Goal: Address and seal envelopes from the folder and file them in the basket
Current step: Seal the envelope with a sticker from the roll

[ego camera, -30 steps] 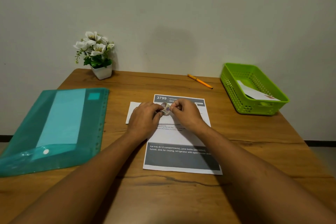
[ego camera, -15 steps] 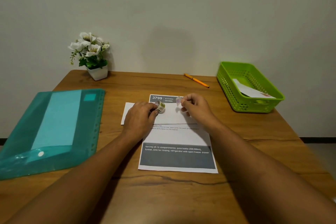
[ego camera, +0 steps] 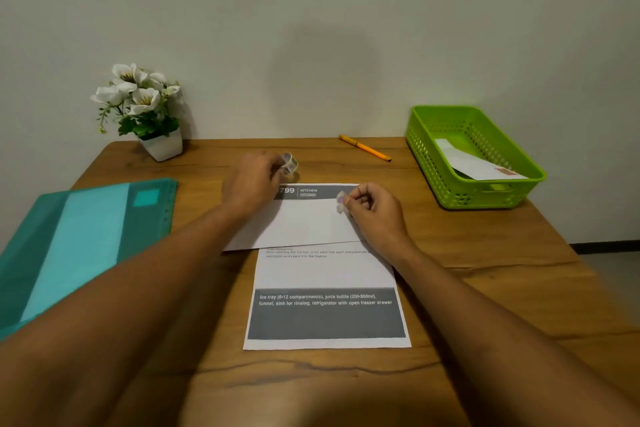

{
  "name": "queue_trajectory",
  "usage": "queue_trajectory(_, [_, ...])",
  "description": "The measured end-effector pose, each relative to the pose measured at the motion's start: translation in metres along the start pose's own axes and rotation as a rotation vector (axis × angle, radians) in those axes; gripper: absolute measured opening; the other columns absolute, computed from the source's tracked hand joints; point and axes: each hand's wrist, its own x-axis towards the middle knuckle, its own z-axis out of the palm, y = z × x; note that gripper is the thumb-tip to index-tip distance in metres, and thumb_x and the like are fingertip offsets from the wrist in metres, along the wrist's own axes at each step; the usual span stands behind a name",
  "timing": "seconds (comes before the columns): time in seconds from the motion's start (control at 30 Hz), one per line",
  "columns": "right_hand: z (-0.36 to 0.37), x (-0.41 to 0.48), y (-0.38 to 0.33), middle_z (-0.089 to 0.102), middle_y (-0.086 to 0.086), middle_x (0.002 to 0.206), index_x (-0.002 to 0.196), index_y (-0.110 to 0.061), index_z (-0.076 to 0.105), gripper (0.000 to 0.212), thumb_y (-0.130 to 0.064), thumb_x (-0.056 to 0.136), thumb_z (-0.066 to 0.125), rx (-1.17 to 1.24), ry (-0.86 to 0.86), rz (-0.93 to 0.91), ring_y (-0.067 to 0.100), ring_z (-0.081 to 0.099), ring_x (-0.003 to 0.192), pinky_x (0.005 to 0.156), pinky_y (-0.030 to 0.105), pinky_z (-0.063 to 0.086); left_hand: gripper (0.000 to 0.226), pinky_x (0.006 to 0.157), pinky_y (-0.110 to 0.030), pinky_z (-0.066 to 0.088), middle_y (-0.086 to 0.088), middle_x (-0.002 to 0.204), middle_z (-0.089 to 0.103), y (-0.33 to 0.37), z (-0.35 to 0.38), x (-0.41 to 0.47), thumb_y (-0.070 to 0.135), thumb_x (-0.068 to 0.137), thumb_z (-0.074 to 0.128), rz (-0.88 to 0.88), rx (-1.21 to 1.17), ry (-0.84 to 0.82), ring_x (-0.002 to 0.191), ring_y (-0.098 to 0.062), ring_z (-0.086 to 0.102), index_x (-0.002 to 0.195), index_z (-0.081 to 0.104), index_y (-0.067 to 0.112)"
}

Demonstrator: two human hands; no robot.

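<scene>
Wooden table (ego camera: 502, 243) fills the head view. Your left hand (ego camera: 251, 184) has its fingers curled round a small roll of tape (ego camera: 290, 163), held beyond the far edge of the white envelope (ego camera: 304, 225). Your right hand (ego camera: 377, 211) pinches a short piece of tape (ego camera: 341, 202) between thumb and forefinger, over the envelope's right end. The envelope lies on a printed sheet (ego camera: 325, 274). Well apart to the right of your right fingers stands the green basket (ego camera: 485, 196), with a second envelope (ego camera: 474, 163) inside. The teal folder (ego camera: 79, 236) lies left of your left fingers.
</scene>
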Motion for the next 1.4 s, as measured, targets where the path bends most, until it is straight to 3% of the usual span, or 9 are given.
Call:
queue_trajectory(0.13, [0.0,0.002,0.004,0.062,-0.004,0.075,0.083,-0.017,0.067,0.018,-0.022,0.09,0.082,-0.012,-0.001,-0.022,0.005,0.049,0.067,0.059,0.022,0.047,0.02,0.061,-0.034,0.048,-0.001,0.103,0.067,-0.013,0.009,0.045,0.039,0.099,0.064,-0.036,0.099,-0.026,0.084,-0.02,0.059,0.114,0.072,0.028])
queue_trajectory(0.43, [0.002,0.006,0.01,0.068,0.01,0.078,0.08,-0.017,0.066,0.019,-0.021,0.088,0.083,-0.01,0.005,-0.019,0.009,0.049,0.068,0.062,0.042,0.051,0.029,0.07,-0.04,0.05,-0.014,0.111,0.068,-0.027,0.031,0.075,0.025,0.101,0.056,-0.081,0.258,-0.07,0.097,-0.037,0.063,0.127,0.07,0.021])
queue_trajectory(0.57, [0.001,0.005,0.009,0.065,0.003,0.074,0.083,-0.013,0.067,0.018,-0.02,0.088,0.083,-0.005,0.018,-0.023,0.007,0.049,0.068,0.061,0.037,0.049,0.049,0.086,-0.049,0.055,-0.015,0.136,0.055,-0.009,0.023,0.058,0.032,0.101,0.06,-0.092,0.158,-0.016,0.116,-0.036,0.059,0.147,0.048,0.021])
queue_trajectory(0.67, [0.001,0.004,0.007,0.065,0.005,0.076,0.084,-0.013,0.067,0.019,-0.022,0.089,0.083,0.04,0.024,0.014,0.009,0.053,0.07,0.062,0.03,0.05,0.052,0.085,-0.045,0.054,-0.009,0.136,0.053,0.021,0.017,0.03,0.037,0.099,0.062,0.006,0.011,0.04,0.118,-0.028,0.057,0.146,0.046,0.023])
queue_trajectory(0.77, [0.001,0.005,0.002,0.067,0.02,0.077,0.084,-0.012,0.065,0.022,-0.024,0.087,0.083,0.199,0.029,0.104,0.022,0.053,0.066,0.054,0.033,0.047,0.046,0.091,-0.038,0.049,-0.001,0.132,0.056,0.051,0.02,-0.007,0.037,0.098,0.065,0.163,-0.133,-0.07,0.119,-0.02,0.055,0.14,0.053,0.025])
queue_trajectory(0.9, [-0.011,0.006,-0.012,0.061,0.019,0.075,0.093,-0.001,0.06,0.013,-0.003,0.095,0.073,0.39,0.05,0.209,0.019,0.055,0.058,0.049,0.024,0.049,0.044,0.103,-0.041,0.044,0.001,0.133,0.058,0.059,0.038,-0.046,0.041,0.094,0.067,0.146,-0.203,-0.254,0.126,-0.02,0.05,0.134,0.058,0.023])
queue_trajectory(1.07, [-0.021,0.006,-0.021,0.07,0.015,0.079,0.094,-0.003,0.067,0.013,-0.014,0.097,0.073,0.263,0.085,0.341,0.017,0.066,0.06,0.059,0.027,0.06,0.037,0.101,-0.042,0.04,0.005,0.129,0.061,0.051,0.045,-0.061,0.041,0.096,0.065,0.143,-0.165,-0.148,0.122,-0.02,0.049,0.128,0.064,0.023])
queue_trajectory(1.27, [-0.012,0.014,-0.027,0.064,0.012,0.071,0.091,-0.004,0.067,0.016,-0.016,0.094,0.076,-0.005,0.019,0.437,0.018,0.058,0.055,0.052,0.029,0.052,0.05,0.105,-0.042,0.04,0.003,0.135,0.059,0.054,0.045,-0.063,0.046,0.096,0.064,0.108,-0.164,-0.15,0.125,-0.02,0.047,0.14,0.053,0.024])
queue_trajectory(1.4, [0.004,0.025,-0.032,0.07,0.012,0.075,0.102,-0.009,0.065,0.035,-0.028,0.08,0.084,-0.226,0.006,0.511,0.026,0.064,0.061,0.057,0.034,0.054,0.061,0.109,-0.043,0.038,-0.001,0.142,0.055,0.054,0.044,-0.064,0.045,0.094,0.066,0.066,-0.192,-0.153,0.132,-0.023,0.044,0.148,0.045,0.022])
